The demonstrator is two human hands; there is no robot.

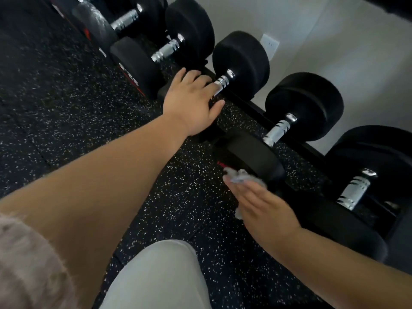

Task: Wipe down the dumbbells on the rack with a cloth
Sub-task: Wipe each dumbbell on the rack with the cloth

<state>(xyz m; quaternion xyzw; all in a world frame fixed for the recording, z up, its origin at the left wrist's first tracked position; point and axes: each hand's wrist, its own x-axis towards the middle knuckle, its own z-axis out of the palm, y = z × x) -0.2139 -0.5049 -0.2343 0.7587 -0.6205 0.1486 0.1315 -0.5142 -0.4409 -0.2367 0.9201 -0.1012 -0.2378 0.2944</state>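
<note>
The left hand (191,101) lies on the middle dumbbell (240,61) of the row, fingers curled over its chrome handle, thumb spread below. Just right of that dumbbell, the right hand (263,206) keeps its fingers straight and together, flat over a crumpled grey cloth (242,177) at the near black head of the neighbouring dumbbell (305,103); motion blur hides whether cloth and head touch. Both weights sit on a low black rack (249,105), with the white wall (334,41) behind the middle dumbbell and the speckled floor (66,108) in front of it
</note>
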